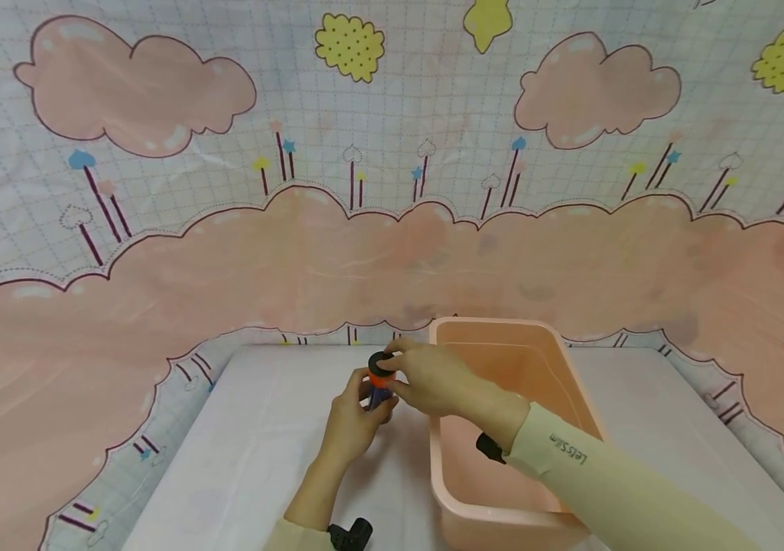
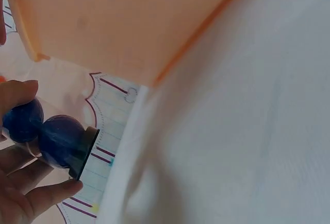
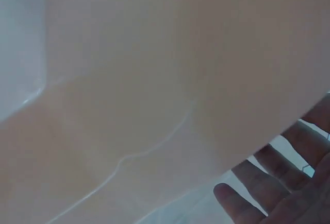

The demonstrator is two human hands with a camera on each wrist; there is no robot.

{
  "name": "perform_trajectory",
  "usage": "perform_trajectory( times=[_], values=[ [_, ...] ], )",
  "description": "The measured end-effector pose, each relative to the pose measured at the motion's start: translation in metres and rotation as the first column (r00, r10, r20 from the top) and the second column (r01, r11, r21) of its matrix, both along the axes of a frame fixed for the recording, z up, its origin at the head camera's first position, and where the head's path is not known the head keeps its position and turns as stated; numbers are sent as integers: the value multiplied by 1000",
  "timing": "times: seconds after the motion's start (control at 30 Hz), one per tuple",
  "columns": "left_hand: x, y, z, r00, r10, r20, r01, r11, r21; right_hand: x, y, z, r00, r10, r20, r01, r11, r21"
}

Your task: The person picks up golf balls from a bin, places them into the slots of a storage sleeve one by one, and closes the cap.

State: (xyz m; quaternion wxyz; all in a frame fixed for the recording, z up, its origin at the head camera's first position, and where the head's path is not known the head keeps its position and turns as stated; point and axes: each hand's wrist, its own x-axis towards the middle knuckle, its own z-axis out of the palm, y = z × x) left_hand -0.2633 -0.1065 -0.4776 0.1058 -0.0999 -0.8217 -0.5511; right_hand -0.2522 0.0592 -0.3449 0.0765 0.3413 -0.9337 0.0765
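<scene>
A small upright object with two rounded blue bulbs (image 2: pixel 62 140) is held up in front of the bin's left side. It has a black disc (image 2: pixel 84 153) at its lower end, with an orange band (image 1: pixel 381 380) and a black round top (image 1: pixel 381 363) above. My left hand (image 1: pixel 350 427) grips the blue part between thumb and fingers. From the right, my right hand (image 1: pixel 436 377) pinches the black top. In the right wrist view only several fingers of that hand (image 3: pixel 283 183) show at the lower right, and the object is out of sight there.
Just right of the hands stands a deep peach plastic bin (image 1: pixel 437 474), and my right forearm passes over it. A white tabletop (image 1: pixel 247 428) lies underneath. Behind hangs a patterned cloth (image 1: pixel 392 252) with clouds.
</scene>
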Motion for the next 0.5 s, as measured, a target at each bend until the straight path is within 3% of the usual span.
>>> perform_trajectory(
  times=[0.2,0.3,0.5],
  values=[
    [-4,-2,-9,1000,-11,26,13,999,-52,-2,1,-6,1000,27,9,-27,998,59],
    [-4,-3,-12,1000,7,20,-4,994,-113,-3,1,-8,998,46,42,-50,994,101],
    [-3,-4,-16,999,1,49,6,990,-143,-4,1,-11,992,45,122,-64,985,160]
  ],
)
